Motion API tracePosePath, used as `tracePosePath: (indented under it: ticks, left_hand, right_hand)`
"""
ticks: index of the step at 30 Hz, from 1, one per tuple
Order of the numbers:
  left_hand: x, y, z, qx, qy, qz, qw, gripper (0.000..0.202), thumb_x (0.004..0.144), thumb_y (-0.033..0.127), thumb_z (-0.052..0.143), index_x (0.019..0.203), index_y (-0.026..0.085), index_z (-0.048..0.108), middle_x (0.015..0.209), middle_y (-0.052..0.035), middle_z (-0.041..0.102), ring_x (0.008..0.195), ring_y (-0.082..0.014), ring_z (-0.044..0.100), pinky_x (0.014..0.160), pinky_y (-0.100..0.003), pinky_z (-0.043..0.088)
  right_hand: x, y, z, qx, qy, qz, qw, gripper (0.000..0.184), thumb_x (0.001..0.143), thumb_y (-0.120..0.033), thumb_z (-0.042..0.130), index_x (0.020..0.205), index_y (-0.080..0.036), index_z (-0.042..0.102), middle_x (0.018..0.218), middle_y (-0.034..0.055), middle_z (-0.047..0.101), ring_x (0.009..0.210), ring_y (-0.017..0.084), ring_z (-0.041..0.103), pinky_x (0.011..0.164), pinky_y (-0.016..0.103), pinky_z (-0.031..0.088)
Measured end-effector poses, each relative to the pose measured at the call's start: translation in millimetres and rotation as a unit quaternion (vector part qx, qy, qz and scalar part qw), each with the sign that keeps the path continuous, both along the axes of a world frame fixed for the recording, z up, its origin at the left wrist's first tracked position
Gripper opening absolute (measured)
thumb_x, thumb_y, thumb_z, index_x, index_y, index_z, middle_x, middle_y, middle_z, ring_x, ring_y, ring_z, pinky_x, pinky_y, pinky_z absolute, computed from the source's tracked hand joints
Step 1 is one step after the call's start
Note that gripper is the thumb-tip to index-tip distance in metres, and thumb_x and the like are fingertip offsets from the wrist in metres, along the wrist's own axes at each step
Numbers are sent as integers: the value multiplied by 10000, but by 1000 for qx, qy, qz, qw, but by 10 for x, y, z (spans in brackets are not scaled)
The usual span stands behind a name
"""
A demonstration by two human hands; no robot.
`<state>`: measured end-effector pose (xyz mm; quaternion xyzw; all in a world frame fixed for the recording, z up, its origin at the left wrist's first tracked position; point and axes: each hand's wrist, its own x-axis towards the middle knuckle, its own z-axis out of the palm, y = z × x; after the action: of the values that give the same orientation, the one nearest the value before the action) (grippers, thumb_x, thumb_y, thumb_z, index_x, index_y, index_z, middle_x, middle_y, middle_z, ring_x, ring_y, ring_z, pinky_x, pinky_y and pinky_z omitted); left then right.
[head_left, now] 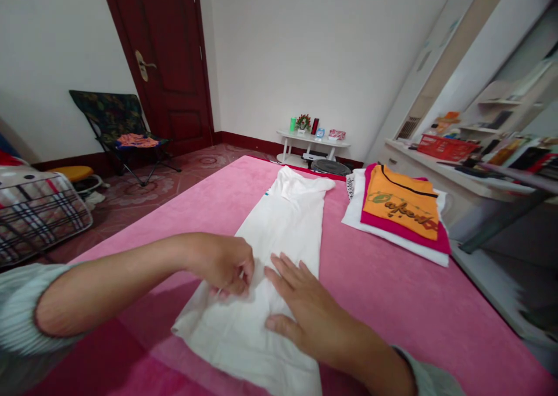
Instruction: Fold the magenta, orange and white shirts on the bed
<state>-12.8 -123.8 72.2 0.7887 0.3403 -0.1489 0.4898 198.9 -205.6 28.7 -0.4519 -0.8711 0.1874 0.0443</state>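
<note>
A white garment [283, 227], folded into a long strip, lies lengthwise in front of me with its bunched end away from me and its wider end near. My left hand [226, 268] is closed at the garment's left side, fingers curled down and seeming to pinch the cloth; the fingertips are partly hidden. On the right half of the garment my right hand [305, 311] rests palm down, its fingers stretched out and slightly spread. Faint creases run through the cloth around both hands.
The garment lies on a pink bedspread [366, 297]. To the right sits a stack of folded clothes [401, 204], an orange shirt on top. Beyond the bed stand a small white table [314, 138] and a folding chair [117, 120]; a desk with a red basket [447, 147] flanks the right.
</note>
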Motion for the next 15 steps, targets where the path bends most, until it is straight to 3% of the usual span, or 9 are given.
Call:
tracePosePath:
  ticks: [3,7,9,11,15]
  left_hand:
    - [335,368,-53,213,-107,30,971,184,770,161,548,852,162,712,715,-8,690,649,-129,625,620,-206,472]
    - [821,1096,-353,412,-166,167,880,295,745,192,636,1033,160,696,1016,-79,693,913,-200,633,847,-285,461]
    - [991,1511,-490,415,-188,295,840,382,724,197,681,1105,194,663,1141,-80,651,1014,-206,611,931,-290,426]
    - [1106,1906,-585,373,-185,412,810,433,718,217,704,1144,188,629,1157,-94,642,1025,-217,615,917,-298,439]
    - [1269,2477,-710,326,-174,497,785,542,745,392,696,1199,130,556,1076,-139,665,973,-258,642,811,-329,490]
  right_hand:
    - [4,-25,-93,-6,5,9,1000,722,913,-516,430,1497,-158,202,1563,119,67,1447,259,25,1166,502,84]
    - [44,60,-264,21,26,48,998,736,909,-526,422,1504,-174,169,1564,97,29,1445,244,-10,1170,500,49]
    - [62,126,-362,39,30,65,997,745,897,-530,441,1502,-177,184,1565,98,52,1445,250,5,1169,505,50]
    - [70,174,-454,73,28,73,994,770,872,-541,484,1494,-172,221,1562,111,90,1444,268,42,1167,509,85]
    - [46,206,-625,200,31,70,977,764,856,-572,503,1459,-145,306,1534,141,216,1428,287,166,1146,510,200]
